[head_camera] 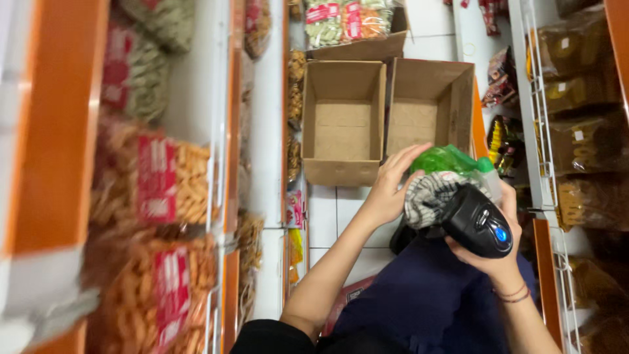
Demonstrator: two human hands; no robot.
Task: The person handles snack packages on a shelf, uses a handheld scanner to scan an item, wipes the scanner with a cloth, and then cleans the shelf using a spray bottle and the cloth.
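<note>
**Two hands on a scanner, a cloth and a green bottle**

Two forearms came up from the bottom edge and met at centre right, above the dark blue lap. The left hand (392, 187) reached in from the lower left, wrist bent, its fingers spread fairly wide and laid over the top of the patterned grey cloth (429, 196) and the green spray bottle (452, 160). The right hand (501, 252) rose from the lower right, a thin band at the wrist, and its fingers were wrapped around the black handheld scanner (477, 221), gripping it from beneath. The scanner lay just right of the cloth, touching it, with its long axis slanting from upper left to lower right and its blue light toward the lower right end. The bottle lay tilted, its long axis nearly level across the view, pale cap end to the right. Beyond the hands, two open cardboard boxes (344, 121) stood side by side on the white tiled floor (324, 213), between shelves (226, 131) of bagged snacks (167, 180).
</note>
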